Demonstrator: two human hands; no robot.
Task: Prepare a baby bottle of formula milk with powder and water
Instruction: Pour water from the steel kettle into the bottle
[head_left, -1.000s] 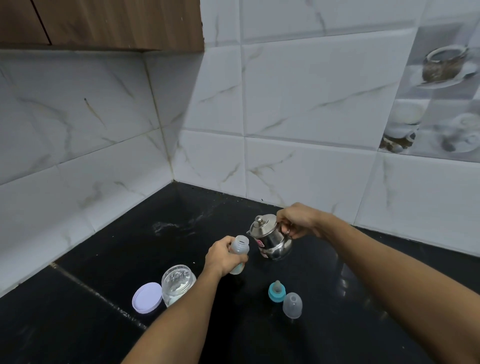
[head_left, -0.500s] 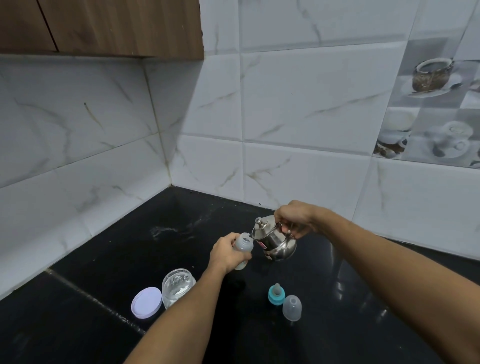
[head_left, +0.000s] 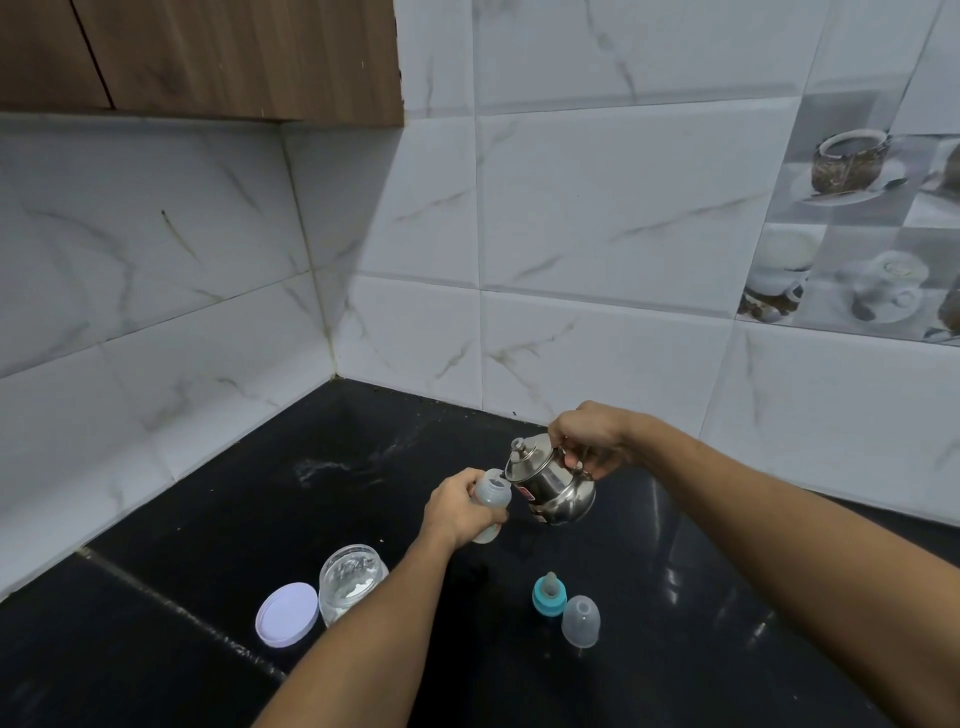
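Note:
My left hand (head_left: 454, 506) grips a small translucent baby bottle (head_left: 492, 492), held above the black counter with its open mouth tilted toward the kettle. My right hand (head_left: 589, 436) holds the handle of a small steel kettle (head_left: 550, 480), which is tipped left so its spout sits at the bottle's mouth. No stream of water is plain to see. The teal nipple ring (head_left: 549, 595) and the clear bottle cap (head_left: 581, 621) stand on the counter nearer to me.
An open clear jar with white powder (head_left: 350, 579) stands at the lower left, its pale lilac lid (head_left: 287, 614) lying beside it. The black counter (head_left: 218, 499) ends at white tiled walls at the left and back. A wooden cabinet (head_left: 208, 57) hangs overhead.
The kettle has tipped further left and its spout has closed in on the bottle's mouth. My left hand has raised the bottle slightly toward it.

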